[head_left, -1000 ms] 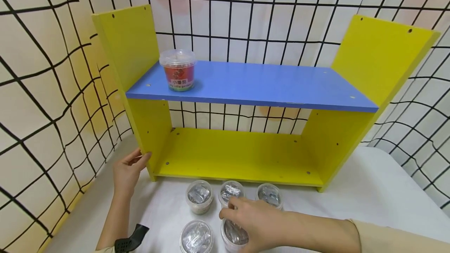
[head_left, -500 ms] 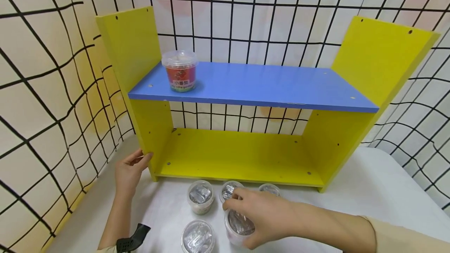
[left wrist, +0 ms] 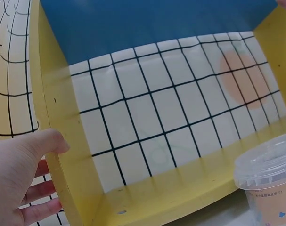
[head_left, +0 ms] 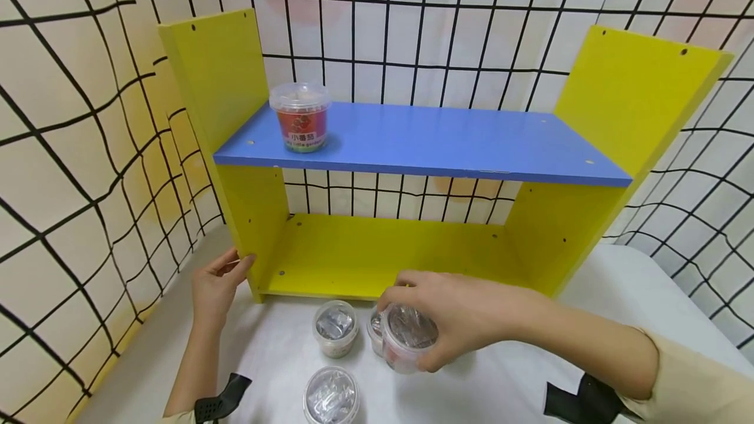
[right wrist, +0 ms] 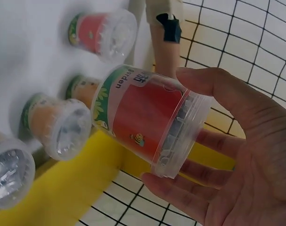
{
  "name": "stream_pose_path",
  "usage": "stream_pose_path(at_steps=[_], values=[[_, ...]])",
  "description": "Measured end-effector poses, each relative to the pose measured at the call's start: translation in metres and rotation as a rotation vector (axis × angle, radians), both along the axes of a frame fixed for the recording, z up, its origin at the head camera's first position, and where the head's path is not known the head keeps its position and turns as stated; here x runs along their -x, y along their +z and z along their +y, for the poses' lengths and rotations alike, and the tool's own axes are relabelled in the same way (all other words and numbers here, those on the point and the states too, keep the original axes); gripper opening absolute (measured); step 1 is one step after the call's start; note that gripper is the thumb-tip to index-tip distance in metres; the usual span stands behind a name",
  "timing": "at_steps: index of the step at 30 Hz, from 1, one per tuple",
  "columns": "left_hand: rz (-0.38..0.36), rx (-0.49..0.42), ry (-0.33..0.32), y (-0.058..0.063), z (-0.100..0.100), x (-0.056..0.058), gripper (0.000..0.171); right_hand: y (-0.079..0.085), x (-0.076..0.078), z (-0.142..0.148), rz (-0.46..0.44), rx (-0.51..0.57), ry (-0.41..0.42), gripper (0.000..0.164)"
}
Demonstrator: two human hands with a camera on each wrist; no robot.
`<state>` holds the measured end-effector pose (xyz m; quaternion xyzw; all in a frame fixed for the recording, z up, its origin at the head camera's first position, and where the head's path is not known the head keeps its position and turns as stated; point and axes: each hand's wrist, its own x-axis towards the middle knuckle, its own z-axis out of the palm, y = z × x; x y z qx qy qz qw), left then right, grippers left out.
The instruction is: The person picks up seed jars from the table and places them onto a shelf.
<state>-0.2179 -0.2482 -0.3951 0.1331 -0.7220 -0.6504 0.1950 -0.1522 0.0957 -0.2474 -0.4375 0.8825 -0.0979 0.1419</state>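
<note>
My left hand (head_left: 213,290) grips the front edge of the shelf unit's yellow left side panel (head_left: 259,214). In the left wrist view its thumb lies over the inner face and the fingers are on the outside. My right hand (head_left: 471,309) holds a clear-lidded plastic cup (head_left: 406,339), raised in front of the yellow bottom board (head_left: 365,257). In the right wrist view the cup (right wrist: 143,113) is tilted, with a red label and silvery packing under its lid. Thumb and fingers are spread around the lid end.
Similar lidded cups stand on the white cloth: one at the left (head_left: 335,327), another nearer me (head_left: 331,394), one partly hidden behind the held cup (head_left: 375,329). A red-labelled cup (head_left: 302,120) sits on the blue shelf board (head_left: 436,139). Black-gridded sheeting (head_left: 88,149) surrounds the unit.
My right hand has picked up the front-row cup and carried it forward and up, toward the shelf unit. My left hand stays on the side panel.
</note>
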Motion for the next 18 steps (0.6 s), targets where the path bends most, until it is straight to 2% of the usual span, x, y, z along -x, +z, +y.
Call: stream_pose_path(at_steps=[4,10,18], values=[[-0.009,0.008,0.005,0.0,0.0,0.0,0.044,0.009,0.004,0.001,-0.01,-0.049,-0.028,0.059],[-0.04,0.016,0.008,-0.001,0.0,0.001,0.045,0.026,0.012,0.003,0.009,-0.052,-0.008,0.058],[-0.049,0.02,0.002,-0.001,-0.002,0.001,0.048,0.069,0.024,0.002,0.021,-0.089,0.037,0.06]])
